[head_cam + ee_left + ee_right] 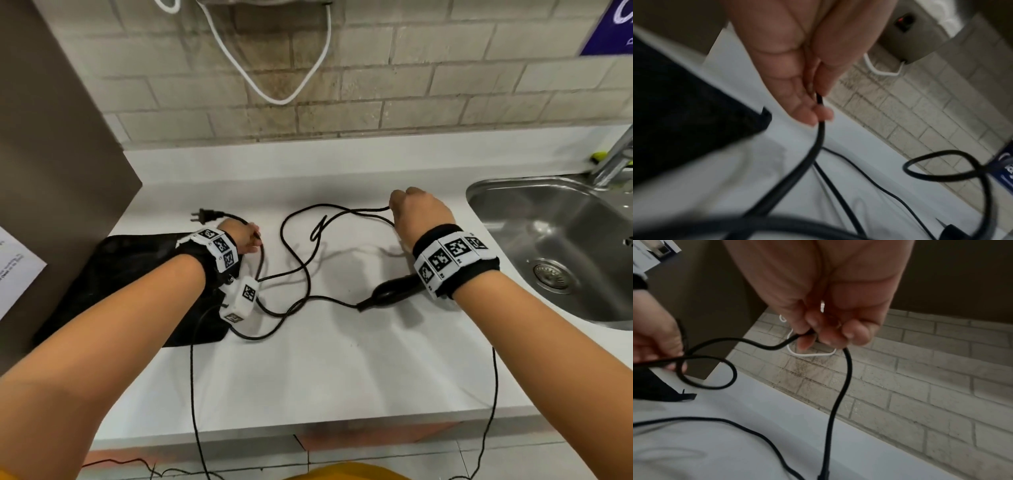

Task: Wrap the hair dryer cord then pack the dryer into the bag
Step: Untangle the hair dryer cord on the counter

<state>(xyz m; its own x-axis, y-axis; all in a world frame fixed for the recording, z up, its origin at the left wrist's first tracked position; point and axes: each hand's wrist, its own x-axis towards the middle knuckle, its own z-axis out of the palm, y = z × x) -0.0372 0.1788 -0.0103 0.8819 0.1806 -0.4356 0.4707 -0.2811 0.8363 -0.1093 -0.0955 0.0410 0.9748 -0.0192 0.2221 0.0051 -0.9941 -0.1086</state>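
The black hair dryer (pixel 394 290) lies on the white counter under my right wrist, mostly hidden by the wristband. Its black cord (pixel 301 263) sprawls in loose loops across the counter between my hands. My left hand (pixel 251 236) pinches the cord (pixel 819 129) near the plug (pixel 203 216), which sticks out behind it. My right hand (pixel 399 205) holds a raised stretch of cord (pixel 840 386) pinched between its curled fingers (pixel 851 334). The flat black bag (pixel 137 274) lies on the counter under my left wrist.
A steel sink (pixel 561 253) with a tap (pixel 616 154) sits to the right. A brown panel (pixel 51 154) rises at the left. A white cable (pixel 274 96) hangs on the tiled wall. Thin sensor wires (pixel 193 394) drop from my wrists over the counter's front edge.
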